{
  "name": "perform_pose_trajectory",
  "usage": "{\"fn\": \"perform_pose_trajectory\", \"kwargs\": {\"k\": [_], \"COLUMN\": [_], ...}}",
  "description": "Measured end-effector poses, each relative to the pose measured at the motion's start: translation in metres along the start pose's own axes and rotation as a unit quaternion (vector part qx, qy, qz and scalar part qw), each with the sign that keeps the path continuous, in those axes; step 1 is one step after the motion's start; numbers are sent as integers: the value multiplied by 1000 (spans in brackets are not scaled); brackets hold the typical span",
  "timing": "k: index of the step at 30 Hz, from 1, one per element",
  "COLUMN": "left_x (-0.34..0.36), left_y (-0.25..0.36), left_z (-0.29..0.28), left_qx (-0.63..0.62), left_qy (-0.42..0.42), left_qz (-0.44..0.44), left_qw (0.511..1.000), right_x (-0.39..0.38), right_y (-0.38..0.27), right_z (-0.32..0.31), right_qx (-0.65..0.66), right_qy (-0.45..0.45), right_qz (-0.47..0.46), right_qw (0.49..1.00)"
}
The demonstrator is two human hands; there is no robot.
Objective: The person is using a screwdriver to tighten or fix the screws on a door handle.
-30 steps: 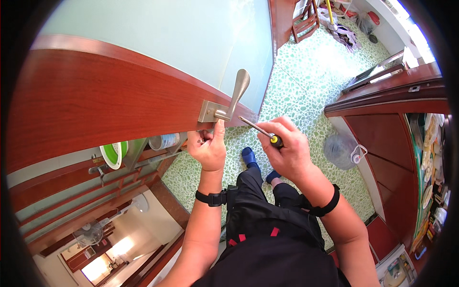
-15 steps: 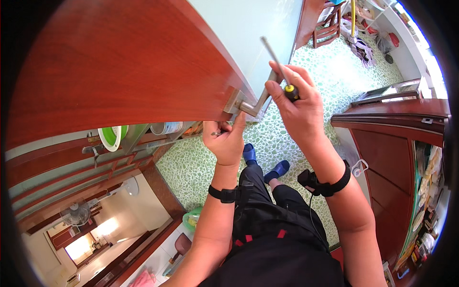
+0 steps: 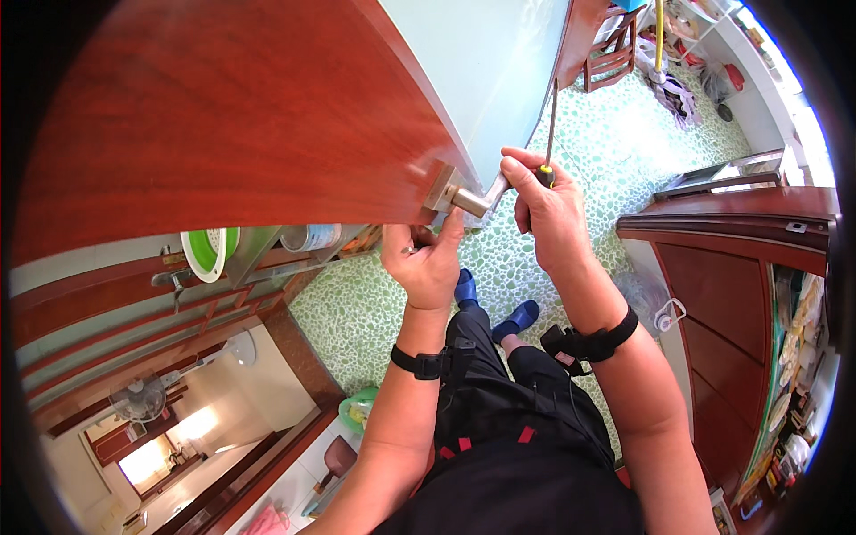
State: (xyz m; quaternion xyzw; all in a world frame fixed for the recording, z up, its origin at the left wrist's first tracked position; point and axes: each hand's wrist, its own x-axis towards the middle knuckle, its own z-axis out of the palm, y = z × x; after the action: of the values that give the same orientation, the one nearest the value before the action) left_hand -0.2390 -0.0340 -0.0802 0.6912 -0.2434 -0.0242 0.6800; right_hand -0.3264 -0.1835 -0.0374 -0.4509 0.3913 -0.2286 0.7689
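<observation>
A reddish-brown wooden door [image 3: 267,116] fills the upper left, with a metal lever handle [image 3: 470,202] near its edge. The handle's square base plate [image 3: 439,185] sits against the wood. My right hand [image 3: 555,212] is closed around a screwdriver [image 3: 553,125] with a black and yellow grip, its shaft pointing up and away. Thumb and index finger of that hand are at the lever's free end. Below the handle, my left hand [image 3: 426,267] has its index finger raised against the lever's neck. Its other fingers are curled round something small and metallic, too small to make out.
Pale green patterned floor [image 3: 357,303] lies beneath my blue slippers [image 3: 515,316]. To the left are a green and white basin [image 3: 210,253] and a tap [image 3: 174,283]. On the right stands a dark red cabinet [image 3: 713,330], a clear plastic jug [image 3: 655,303] beside it.
My right hand has moved down a little, and the screwdriver's shaft has swung from leaning left to nearly upright. The lever's free end has turned lower. My left hand has barely moved.
</observation>
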Motion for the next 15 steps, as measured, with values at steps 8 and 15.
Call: {"fn": "perform_pose_trajectory", "kwargs": {"k": [8, 15], "left_x": [6, 10], "left_y": [-12, -5], "left_z": [-7, -9], "left_qx": [9, 43], "left_qy": [-13, -16], "left_qz": [24, 25], "left_qw": [1000, 999], "right_x": [5, 6], "right_y": [18, 13], "right_z": [7, 11], "right_qx": [32, -18], "right_qy": [10, 13], "right_qz": [23, 0], "right_qw": [999, 1000]}}
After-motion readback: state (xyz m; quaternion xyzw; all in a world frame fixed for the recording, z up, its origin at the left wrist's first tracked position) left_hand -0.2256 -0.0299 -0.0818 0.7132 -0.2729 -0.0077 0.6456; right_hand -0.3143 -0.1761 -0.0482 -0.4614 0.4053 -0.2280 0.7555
